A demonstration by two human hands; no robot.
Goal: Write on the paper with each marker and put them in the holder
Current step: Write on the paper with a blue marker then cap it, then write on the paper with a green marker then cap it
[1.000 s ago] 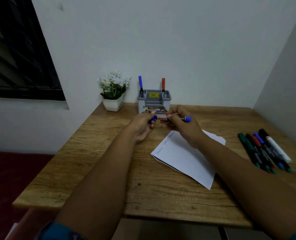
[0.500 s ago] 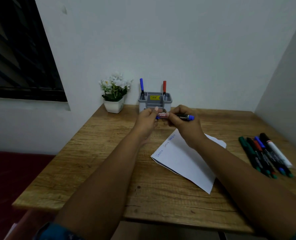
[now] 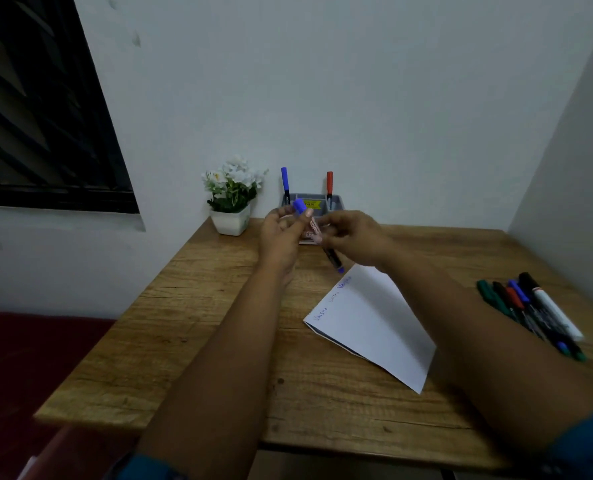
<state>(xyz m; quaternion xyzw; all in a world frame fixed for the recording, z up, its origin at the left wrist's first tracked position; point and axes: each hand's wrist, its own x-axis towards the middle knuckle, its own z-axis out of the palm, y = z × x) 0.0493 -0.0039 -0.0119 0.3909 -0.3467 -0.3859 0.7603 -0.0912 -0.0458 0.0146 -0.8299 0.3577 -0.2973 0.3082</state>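
My left hand [image 3: 281,233] pinches the capped end of a blue marker [image 3: 317,233] in front of the grey holder [image 3: 317,202]. The marker slants down to the right, its lower blue end just above the top corner of the white paper [image 3: 367,323]. My right hand [image 3: 355,239] is beside the marker's middle with loosened fingers; whether it still grips the marker is unclear. A blue marker [image 3: 284,180] and a red marker [image 3: 329,183] stand in the holder. Blue handwriting runs along the paper's upper left edge.
Several capped markers [image 3: 530,310] lie side by side near the wooden table's [image 3: 191,327] right edge. A white pot of white flowers [image 3: 232,199] stands left of the holder against the wall. A dark window is at the upper left.
The marker has swung from level to slanting, its capped end now up in my left hand. My right hand's grip has loosened. Both hands stayed in front of the holder.
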